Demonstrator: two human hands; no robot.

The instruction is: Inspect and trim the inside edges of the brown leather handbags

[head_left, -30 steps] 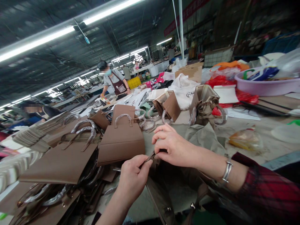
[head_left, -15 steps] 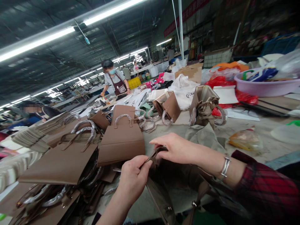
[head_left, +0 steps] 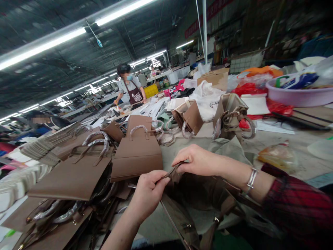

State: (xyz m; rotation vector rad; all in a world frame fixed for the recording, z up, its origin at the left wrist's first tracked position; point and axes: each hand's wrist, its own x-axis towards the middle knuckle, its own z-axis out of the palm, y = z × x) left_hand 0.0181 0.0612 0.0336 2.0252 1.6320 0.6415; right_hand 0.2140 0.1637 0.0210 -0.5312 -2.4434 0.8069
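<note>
Both hands pinch the upper edge of a brown handbag [head_left: 200, 194] that lies slumped in front of me. My left hand [head_left: 148, 194] grips one end of this edge between thumb and fingers. Just to its right, my right hand [head_left: 199, 160] holds the same edge, fingers curled over it. The stretch between the two hands is bent. Straps with small metal fittings hang from the bag below. Much of its body is dark and hidden under my right forearm. Beyond my left hand, a finished-looking brown handbag [head_left: 137, 156] with a plastic-wrapped handle lies on the pile.
A pile of brown handbags [head_left: 70, 173] covers the left side, beside stacked pale pieces [head_left: 23, 187]. Another bag [head_left: 191, 118] and an open bag [head_left: 226, 114] stand further back. A lilac basin [head_left: 299, 95] and a plastic packet [head_left: 278, 154] are at right. A co-worker [head_left: 131, 86] stands behind.
The view has shifted slightly, so the surroundings sit a little further right. Both hands keep hold of the bag's edge; the stretch between them looks flatter and straighter.
</note>
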